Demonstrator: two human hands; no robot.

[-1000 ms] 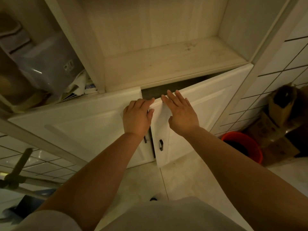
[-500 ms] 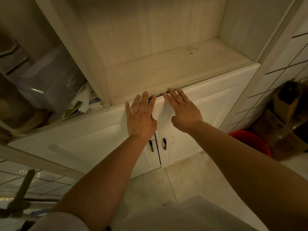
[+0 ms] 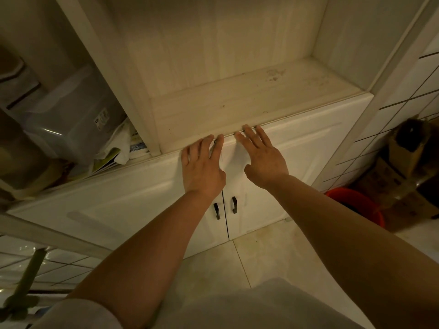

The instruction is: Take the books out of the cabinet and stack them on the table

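Both hands were flat with fingers spread, left hand (image 3: 202,166) and right hand (image 3: 262,157) pressing the white cabinet (image 3: 308,148) doors closed, no books anywhere I could see.

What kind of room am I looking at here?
Probably a home utility or storage corner: a white built-in cabinet with shut doors, tiled wall and floor, a red bucket beside cardboard boxes.
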